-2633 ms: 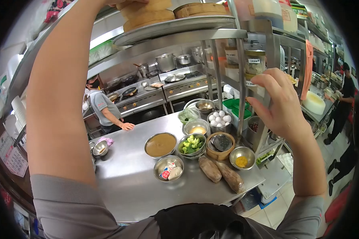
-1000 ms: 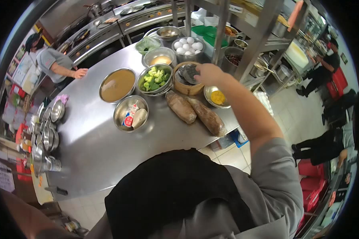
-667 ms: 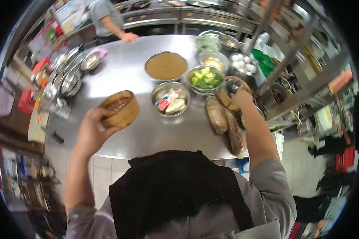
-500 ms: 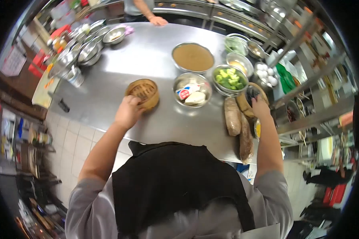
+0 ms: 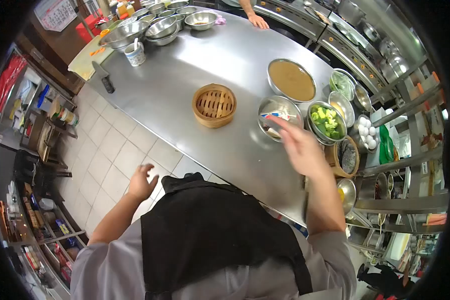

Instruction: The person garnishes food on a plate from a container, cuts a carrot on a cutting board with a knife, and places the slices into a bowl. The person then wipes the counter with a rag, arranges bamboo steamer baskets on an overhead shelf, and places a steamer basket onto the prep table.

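Note:
My left hand [image 5: 144, 181] hangs in front of the table edge, above the tiled floor, its fingers apart and holding nothing. A round bamboo steamer basket [image 5: 214, 122] with a slatted base stands on the steel table, touched by neither hand. My right hand [image 5: 303, 150] is stretched out over the near side of a metal bowl [image 5: 299, 114], slightly blurred and with no object visible in it. That bowl holds a red, white and blue package [image 5: 285, 114] and pale pieces partly covered by my fingers. Broccoli [image 5: 326, 122] fills the bowl to its right.
A large bowl of brown liquid [image 5: 291, 80] stands behind. At right are eggs [image 5: 367, 132] and a wooden basket [image 5: 335, 159] with a dark round item. A knife [image 5: 104, 78], a cup [image 5: 135, 54] and metal bowls are at left. Another person's hand [image 5: 258, 21] rests on the far edge.
My left hand has let go of the steamer basket and drawn back toward my body. My right hand has left the wooden basket and moved left over the metal bowl. The view has turned left.

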Tool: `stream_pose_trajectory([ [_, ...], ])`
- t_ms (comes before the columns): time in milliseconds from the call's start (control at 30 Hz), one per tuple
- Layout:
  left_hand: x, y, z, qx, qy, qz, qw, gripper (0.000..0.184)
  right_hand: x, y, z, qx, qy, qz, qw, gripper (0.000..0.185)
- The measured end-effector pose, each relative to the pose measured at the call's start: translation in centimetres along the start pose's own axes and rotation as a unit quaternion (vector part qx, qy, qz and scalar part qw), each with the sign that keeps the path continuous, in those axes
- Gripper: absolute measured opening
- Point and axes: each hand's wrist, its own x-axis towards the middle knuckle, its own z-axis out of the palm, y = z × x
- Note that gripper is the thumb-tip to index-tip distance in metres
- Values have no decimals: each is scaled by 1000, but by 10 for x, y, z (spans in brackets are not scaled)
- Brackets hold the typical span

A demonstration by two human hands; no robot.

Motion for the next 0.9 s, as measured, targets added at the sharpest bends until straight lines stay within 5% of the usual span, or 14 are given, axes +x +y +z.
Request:
stream_pose_trajectory([
  [133, -31, -39, -2, 19, -115, -74, 990, 42, 79, -26, 65, -103, 153, -192, 964, 36],
  [233, -37, -84, 7, -25, -133, -124, 983, 41, 126, -9, 113, -167, 205, -197, 944, 36],
  [333, -44, -123, 7, -29, -119, -174, 977, 40, 130, 35, 185, -307, -60, 1, 950, 46],
  [600, -96, -392, 44, -91, -160, -268, 946, 39, 119, 18, 223, -374, 22, 52, 926, 61],
  [767, -87, -465, 15, -35, -196, -297, 934, 41, 152, 6, 238, -415, -3, 86, 906, 62],
  [900, -33, -485, -3, 9, -209, -221, 953, 43, 168, -4, 249, -422, -3, 121, 898, 61],
])
